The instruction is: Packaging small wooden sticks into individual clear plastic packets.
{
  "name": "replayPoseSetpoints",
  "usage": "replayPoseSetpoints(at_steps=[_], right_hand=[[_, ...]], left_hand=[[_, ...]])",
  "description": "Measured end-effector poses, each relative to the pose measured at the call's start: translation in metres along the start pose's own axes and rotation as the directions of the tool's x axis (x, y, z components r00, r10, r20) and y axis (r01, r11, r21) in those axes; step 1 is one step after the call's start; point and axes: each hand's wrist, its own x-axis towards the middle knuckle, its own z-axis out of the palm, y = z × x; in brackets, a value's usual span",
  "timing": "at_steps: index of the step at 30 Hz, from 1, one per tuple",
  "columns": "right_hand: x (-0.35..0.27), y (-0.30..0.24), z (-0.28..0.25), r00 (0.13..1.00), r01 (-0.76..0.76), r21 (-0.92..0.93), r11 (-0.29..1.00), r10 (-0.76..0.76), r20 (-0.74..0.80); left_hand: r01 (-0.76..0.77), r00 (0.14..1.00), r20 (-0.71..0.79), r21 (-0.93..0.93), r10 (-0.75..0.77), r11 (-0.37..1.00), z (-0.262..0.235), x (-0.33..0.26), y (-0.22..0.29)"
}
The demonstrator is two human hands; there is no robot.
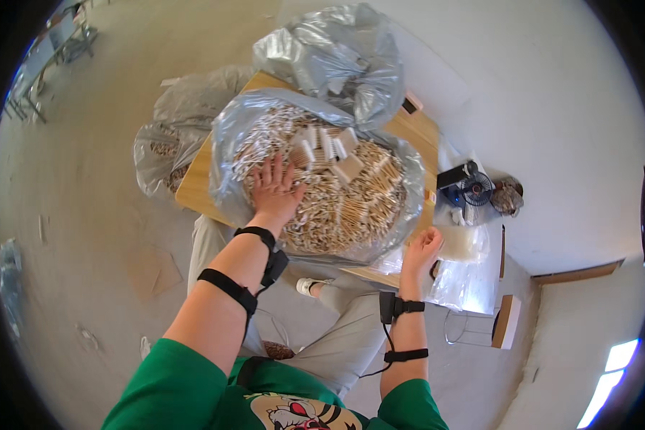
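A big clear plastic bag [226,154] lies open on a wooden table [193,179], filled with a heap of small pale wooden pieces [344,208]. My left hand [274,188] rests flat on that heap, fingers spread, holding nothing. At the table's near right edge, my right hand [421,251] touches the rim of the bag, fingers loosely curled; I cannot see anything held in it. Both forearms wear black straps with a small device at the wrist.
A second grey bag [337,57] stands at the table's far side, and another bag of pieces [165,143] sits on the floor to the left. A small black fan [473,188] and clear plastic sheets [466,265] lie to the right. A white wall runs alongside.
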Motion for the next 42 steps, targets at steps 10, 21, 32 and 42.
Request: replayPoseSetpoints(at_steps=[10, 21, 32, 42], right_hand=[[0.003, -0.148, 0.083, 0.683, 0.634, -0.121, 0.764, -0.48, 0.55], [0.015, -0.128, 0.095, 0.699, 0.63, 0.049, 0.775, -0.593, 0.398], [-0.004, -0.138, 0.045, 0.922, 0.269, 0.391, 0.88, -0.352, 0.158], [-0.035, -0.143, -0.001, 0.772, 0.584, 0.343, 0.736, -0.634, 0.045]], left_hand=[[-0.06, 0.998, -0.009, -0.008, 0.06, 0.998, 0.0, -0.001, 0.0], [-0.055, 0.998, -0.032, -0.074, 0.053, 0.996, 0.003, -0.003, -0.005], [-0.06, 0.947, -0.32, -0.286, -0.036, 0.956, -0.029, -0.009, 0.017], [0.278, 0.957, 0.278, -0.961, 0.086, 0.016, -0.057, -0.046, 0.076]])
